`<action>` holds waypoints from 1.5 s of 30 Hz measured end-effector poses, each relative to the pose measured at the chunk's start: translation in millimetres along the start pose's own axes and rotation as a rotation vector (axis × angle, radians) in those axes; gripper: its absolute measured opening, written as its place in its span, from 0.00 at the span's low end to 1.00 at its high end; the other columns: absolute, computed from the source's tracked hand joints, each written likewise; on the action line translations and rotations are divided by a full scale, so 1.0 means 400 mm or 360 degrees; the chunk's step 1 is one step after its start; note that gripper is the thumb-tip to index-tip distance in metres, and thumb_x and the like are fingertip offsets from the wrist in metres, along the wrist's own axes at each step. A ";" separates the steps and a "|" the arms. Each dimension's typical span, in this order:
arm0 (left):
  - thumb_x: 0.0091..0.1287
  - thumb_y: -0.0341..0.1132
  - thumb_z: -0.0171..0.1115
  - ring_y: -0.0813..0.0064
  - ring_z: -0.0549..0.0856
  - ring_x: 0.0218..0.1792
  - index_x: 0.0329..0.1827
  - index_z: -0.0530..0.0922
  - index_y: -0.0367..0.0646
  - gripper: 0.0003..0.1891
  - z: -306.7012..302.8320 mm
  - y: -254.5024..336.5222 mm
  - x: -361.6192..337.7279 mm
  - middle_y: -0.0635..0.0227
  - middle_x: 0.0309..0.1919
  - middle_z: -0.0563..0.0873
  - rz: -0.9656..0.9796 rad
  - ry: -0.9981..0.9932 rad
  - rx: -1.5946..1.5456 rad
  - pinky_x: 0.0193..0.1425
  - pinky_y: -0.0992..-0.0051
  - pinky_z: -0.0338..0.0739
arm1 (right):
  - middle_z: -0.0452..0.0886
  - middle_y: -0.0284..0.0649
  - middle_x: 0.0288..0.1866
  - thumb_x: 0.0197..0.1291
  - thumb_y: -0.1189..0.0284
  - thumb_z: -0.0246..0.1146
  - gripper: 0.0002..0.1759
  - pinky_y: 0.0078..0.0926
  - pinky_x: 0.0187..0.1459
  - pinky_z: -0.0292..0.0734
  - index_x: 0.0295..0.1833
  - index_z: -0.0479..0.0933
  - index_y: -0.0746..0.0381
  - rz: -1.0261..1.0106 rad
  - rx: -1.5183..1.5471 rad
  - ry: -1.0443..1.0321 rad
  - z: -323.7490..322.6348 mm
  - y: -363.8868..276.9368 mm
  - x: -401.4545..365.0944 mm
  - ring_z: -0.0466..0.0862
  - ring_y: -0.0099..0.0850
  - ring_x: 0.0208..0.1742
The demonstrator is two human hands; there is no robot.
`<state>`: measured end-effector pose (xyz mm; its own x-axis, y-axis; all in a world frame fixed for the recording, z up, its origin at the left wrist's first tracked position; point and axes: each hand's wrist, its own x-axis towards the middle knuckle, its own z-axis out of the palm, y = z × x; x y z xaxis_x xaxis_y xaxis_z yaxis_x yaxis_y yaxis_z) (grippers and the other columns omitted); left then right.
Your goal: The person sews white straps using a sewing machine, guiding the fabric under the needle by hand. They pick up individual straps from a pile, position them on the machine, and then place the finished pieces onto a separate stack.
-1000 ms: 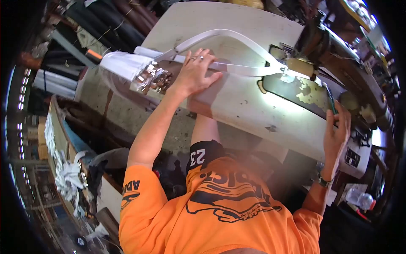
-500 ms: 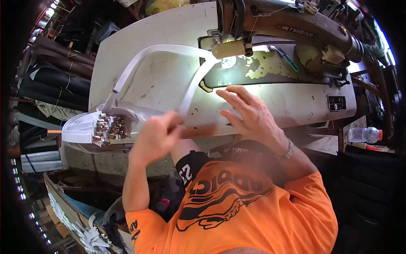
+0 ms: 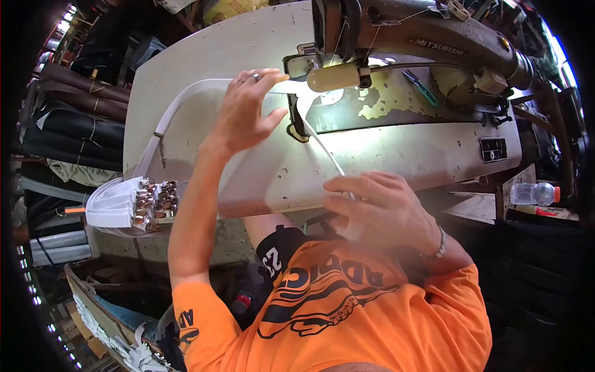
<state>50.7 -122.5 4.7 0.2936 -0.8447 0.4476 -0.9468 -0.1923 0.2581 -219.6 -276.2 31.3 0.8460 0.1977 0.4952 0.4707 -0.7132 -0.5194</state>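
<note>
A white strap [image 3: 189, 93] curves across the sewing table and passes under the lit head of the sewing machine [image 3: 427, 46]. My left hand [image 3: 245, 111] is over the strap just left of the machine head, its fingers stretched forward and the thumb apart. From the needle area the other length of the strap runs taut toward my body. My right hand [image 3: 387, 208], smeared by motion at the table's front edge, grips this length between thumb and fingers, with a bit of it hanging below. The needle area is washed out by the lamp glare.
A bundle of white straps with metal buckles [image 3: 149, 204] lies at the table's left corner. Teal-handled snips [image 3: 421, 88] rest on the machine bed. A plastic bottle [image 3: 534, 194] lies at the right. Dark rolls of material [image 3: 80, 130] are stacked at far left.
My left hand has let go of the near strap length and moved up toward the machine head. My right hand has come down toward my body and taken that length, pulling it rightward.
</note>
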 end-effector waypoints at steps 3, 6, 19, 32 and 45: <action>0.63 0.38 0.74 0.53 0.81 0.64 0.61 0.84 0.42 0.23 0.051 -0.033 0.057 0.56 0.57 0.88 0.0002 -0.0197 -0.0172 0.71 0.58 0.75 | 0.81 0.37 0.60 0.58 0.70 0.71 0.16 0.32 0.46 0.82 0.53 0.82 0.59 0.0043 -0.0061 -0.0404 -0.015 -0.009 -0.041 0.85 0.33 0.43; 0.62 0.38 0.76 0.48 0.83 0.57 0.51 0.87 0.36 0.18 0.016 0.000 0.084 0.49 0.53 0.86 -0.0228 -0.0535 -0.0288 0.63 0.57 0.77 | 0.80 0.29 0.57 0.61 0.66 0.67 0.14 0.30 0.47 0.79 0.52 0.82 0.53 0.0125 -0.0013 -0.0697 -0.032 -0.022 -0.047 0.82 0.31 0.44; 0.72 0.38 0.68 0.47 0.88 0.39 0.41 0.88 0.35 0.12 0.082 0.068 0.013 0.51 0.43 0.86 -0.0386 -0.0238 -0.0127 0.45 0.55 0.82 | 0.85 0.48 0.37 0.69 0.68 0.65 0.12 0.42 0.54 0.76 0.49 0.87 0.64 0.0386 -0.0717 -0.0132 -0.032 0.301 0.102 0.80 0.47 0.45; 0.72 0.37 0.69 0.50 0.87 0.36 0.44 0.90 0.39 0.10 0.095 0.082 0.008 0.53 0.37 0.86 -0.0440 -0.0228 -0.0137 0.42 0.56 0.81 | 0.83 0.49 0.33 0.70 0.65 0.65 0.16 0.42 0.58 0.72 0.57 0.88 0.61 0.0407 -0.0559 -0.0091 0.042 0.360 0.085 0.75 0.46 0.45; 0.73 0.39 0.68 0.47 0.90 0.36 0.50 0.87 0.31 0.16 0.091 0.086 0.010 0.46 0.46 0.88 -0.0344 -0.0266 -0.0064 0.41 0.56 0.85 | 0.81 0.47 0.24 0.71 0.65 0.65 0.16 0.41 0.58 0.70 0.57 0.88 0.58 0.0402 -0.0575 -0.0118 0.036 0.361 0.092 0.75 0.44 0.43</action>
<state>14.3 -150.7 -15.7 0.4594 -0.8575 0.2318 -0.8575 -0.3600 0.3676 -116.9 -362.1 -35.6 0.9450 0.0255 0.3260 0.1406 -0.9318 -0.3345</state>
